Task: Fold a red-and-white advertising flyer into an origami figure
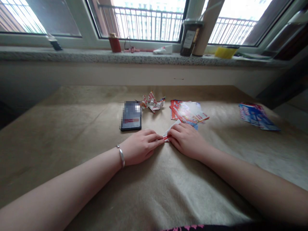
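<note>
Just beyond the left hand, a dark phone lies flat toward the far edge of the cloth-covered table, its near end close to the knuckles. Folded paper pieces with red print stand crumpled beside the phone's right side, nearer the far edge. A fanned pile of red printed sheets lies just past the right hand, with a blue sheet partly hidden by that hand, so both limit reach straight ahead on that side. The white-and-red paper strip is at the table's middle, under the fingers of both hands: the left fingertips, drawn together, touch its near end, and the right fingers bend over its length; whether either thumb pinches from below cannot be told. Blue printed sheets lie near the right edge, well apart from the red pile, with a broad stretch of cloth between. Another wide stretch runs from the phone to the left edge. The far edge lies below the stone windowsill, and loose creases run toward the near edge between the forearms.
</note>
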The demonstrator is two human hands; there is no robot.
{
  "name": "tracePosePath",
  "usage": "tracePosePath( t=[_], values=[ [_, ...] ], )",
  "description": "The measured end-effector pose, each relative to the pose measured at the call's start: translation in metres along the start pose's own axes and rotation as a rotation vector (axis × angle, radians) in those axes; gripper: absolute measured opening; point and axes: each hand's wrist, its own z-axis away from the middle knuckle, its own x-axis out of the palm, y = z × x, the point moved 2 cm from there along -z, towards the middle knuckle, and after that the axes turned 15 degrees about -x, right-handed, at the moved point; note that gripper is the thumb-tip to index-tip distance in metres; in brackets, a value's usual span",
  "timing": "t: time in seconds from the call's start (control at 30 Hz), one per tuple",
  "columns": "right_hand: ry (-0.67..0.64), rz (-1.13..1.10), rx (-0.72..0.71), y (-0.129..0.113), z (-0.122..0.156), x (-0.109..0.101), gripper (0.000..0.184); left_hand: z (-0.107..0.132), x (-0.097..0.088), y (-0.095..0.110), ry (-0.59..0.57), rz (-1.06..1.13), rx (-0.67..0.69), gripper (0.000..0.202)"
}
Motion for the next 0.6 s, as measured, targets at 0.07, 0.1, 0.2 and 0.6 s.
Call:
tracePosePath(
  t=[0.07,0.1,0.2,0.6],
  values=[
    [0.019,-0.058,0.027,0.002,-0.001,0.001,0.022,0.0,0.0,0.0,-0.005,0.002,0.001,0.039],
    [0.026,-0.085,0.04,0.003,-0.002,0.002,0.02,0.0,0.0,0.0,-0.006,0.003,0.002,0.039],
    [0.036,-0.144,0.081,0.007,-0.002,0.003,0.016,0.0,0.0,-0.001,-0.004,0.011,0.003,0.04],
    [0.042,-0.204,0.134,0.014,-0.002,0.01,0.012,0.001,0.0,-0.002,0.024,0.011,0.026,0.036]
  ],
)
